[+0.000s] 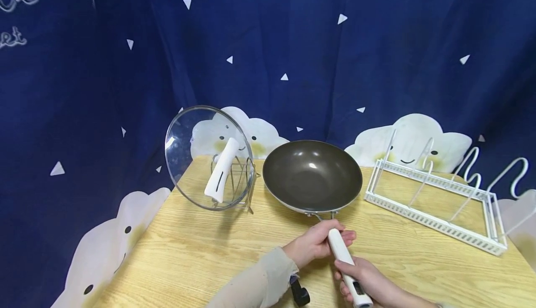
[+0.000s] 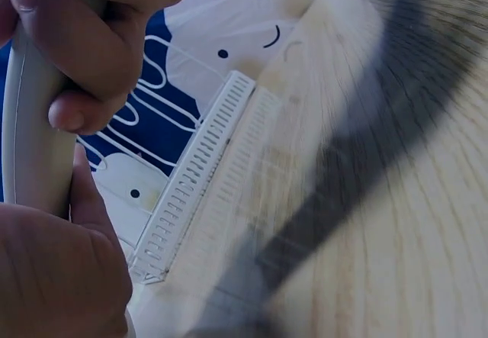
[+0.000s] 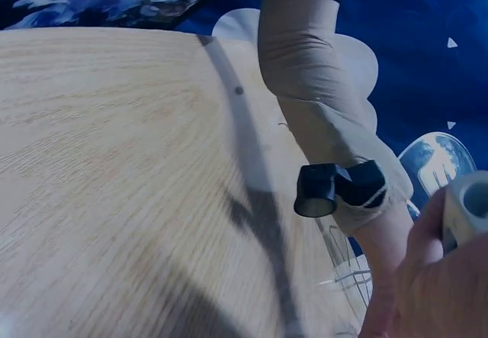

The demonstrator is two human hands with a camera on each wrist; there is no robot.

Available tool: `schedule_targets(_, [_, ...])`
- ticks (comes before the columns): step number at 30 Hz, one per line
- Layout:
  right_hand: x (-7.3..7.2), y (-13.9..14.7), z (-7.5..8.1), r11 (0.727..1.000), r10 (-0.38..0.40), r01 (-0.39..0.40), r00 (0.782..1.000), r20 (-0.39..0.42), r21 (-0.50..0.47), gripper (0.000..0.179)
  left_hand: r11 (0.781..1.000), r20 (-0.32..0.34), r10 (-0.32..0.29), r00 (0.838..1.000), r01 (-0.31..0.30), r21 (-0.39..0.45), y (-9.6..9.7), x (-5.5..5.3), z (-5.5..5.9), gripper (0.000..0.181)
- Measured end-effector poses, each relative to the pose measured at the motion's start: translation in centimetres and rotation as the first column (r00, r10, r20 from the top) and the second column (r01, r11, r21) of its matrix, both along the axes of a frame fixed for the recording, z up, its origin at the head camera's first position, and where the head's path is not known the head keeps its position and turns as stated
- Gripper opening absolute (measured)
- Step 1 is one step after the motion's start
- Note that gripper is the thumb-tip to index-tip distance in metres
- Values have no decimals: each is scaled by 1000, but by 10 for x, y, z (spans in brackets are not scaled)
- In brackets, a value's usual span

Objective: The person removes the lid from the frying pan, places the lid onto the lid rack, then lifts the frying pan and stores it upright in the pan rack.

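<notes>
A dark-coated wok (image 1: 311, 175) with a long white handle (image 1: 341, 250) is in the middle of the head view, its bowl facing me. My left hand (image 1: 311, 243) holds the handle's upper end near the bowl, fingers passing behind it. Lower down, my right hand (image 1: 368, 275) grips the same handle, thumb on top and fingers curled beneath. In the left wrist view, the right hand's curled fingers (image 2: 84, 56) wrap the handle (image 2: 34, 140). The right wrist view shows the hollow handle end (image 3: 476, 201) beside my right hand (image 3: 446, 292).
On the left, a glass lid (image 1: 197, 159) with a white grip leans on a wire stand (image 1: 247, 177). A white rack (image 1: 435, 219) with wavy dividers stands on the right of the wooden table (image 1: 188, 252). Behind hangs a blue curtain (image 1: 259, 33). A black wrist device (image 1: 299, 291) sits by the left sleeve.
</notes>
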State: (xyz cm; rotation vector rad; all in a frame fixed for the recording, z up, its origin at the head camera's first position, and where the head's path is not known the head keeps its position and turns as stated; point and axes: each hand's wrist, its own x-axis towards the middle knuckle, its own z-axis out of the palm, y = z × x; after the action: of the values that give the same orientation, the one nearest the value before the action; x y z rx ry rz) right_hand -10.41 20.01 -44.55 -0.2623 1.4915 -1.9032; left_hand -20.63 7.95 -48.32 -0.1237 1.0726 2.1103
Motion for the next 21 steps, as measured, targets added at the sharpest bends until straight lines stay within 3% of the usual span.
schedule_targets(7, [2,-1,-1,992,-38,49,995,-91,119,28,999,-5,32,999,-32,-31,3,1,1,20])
schedule_targets(10, [2,0,-2,991,-38,51,994,-105,120,28,999,-31,25,999,-27,-40,5,1,-1,13])
schedule_targets(14, [2,1,-5,994,-25,37,993,-117,103,30,999,-44,23,999,-25,-42,6,1,-3,25])
schedule_targets(21, [4,1,-9,994,-24,37,992,-127,102,27,997,-6,25,1000,-26,-71,7,1,-3,31])
